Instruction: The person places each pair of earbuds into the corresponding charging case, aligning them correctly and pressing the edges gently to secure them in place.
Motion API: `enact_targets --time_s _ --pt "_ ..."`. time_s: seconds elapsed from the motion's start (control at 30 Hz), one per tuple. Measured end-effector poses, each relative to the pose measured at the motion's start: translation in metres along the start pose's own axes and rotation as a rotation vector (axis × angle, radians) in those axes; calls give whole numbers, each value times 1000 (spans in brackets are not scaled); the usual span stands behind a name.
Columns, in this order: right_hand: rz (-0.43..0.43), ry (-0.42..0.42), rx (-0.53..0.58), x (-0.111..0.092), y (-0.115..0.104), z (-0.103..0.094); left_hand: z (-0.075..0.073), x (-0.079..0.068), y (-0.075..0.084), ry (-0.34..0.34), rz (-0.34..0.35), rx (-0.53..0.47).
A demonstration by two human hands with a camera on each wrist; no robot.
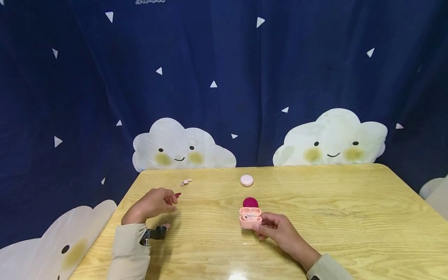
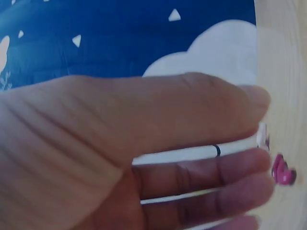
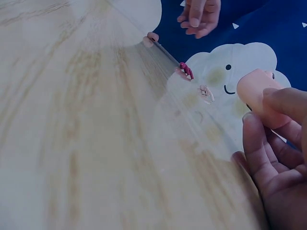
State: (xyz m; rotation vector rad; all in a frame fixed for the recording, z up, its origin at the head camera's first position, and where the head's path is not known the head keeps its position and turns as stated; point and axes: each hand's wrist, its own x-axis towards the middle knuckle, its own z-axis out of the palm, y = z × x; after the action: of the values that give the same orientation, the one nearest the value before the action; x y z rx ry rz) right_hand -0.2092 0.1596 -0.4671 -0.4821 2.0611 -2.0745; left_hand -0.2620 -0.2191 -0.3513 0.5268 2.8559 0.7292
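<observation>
My right hand (image 1: 276, 231) grips a peach earbud case (image 1: 250, 223) by its right side, thumb across the front. Its lid is up, and an earbud (image 1: 246, 217) shows in the left slot. My left hand (image 1: 154, 204) hovers over the left of the table, fingers loosely bent, with nothing between thumb and fingers. Close to its fingertips lie magenta earbuds (image 2: 284, 175), which the hand partly hides in the head view. A small peach piece (image 3: 151, 39) lies on the table, mostly hidden behind the left wrist camera in the head view.
Directly behind the peach case is a round magenta case (image 1: 250, 202). Farther back sits a round pale pink case (image 1: 246, 180). Pale pink earbuds (image 1: 186, 182) lie near the far left of the wooden table (image 1: 332, 202). A blue curtain (image 1: 224, 116) hangs behind.
</observation>
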Motion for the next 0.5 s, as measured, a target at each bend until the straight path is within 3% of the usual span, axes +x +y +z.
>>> enact_targets --time_s 0.2,0.5 --pt "0 1 -2 -1 -1 -1 -1 -3 -10 -50 -135 -8" --pt "-13 1 -2 -1 2 0 12 -8 -10 -134 -290 -80"
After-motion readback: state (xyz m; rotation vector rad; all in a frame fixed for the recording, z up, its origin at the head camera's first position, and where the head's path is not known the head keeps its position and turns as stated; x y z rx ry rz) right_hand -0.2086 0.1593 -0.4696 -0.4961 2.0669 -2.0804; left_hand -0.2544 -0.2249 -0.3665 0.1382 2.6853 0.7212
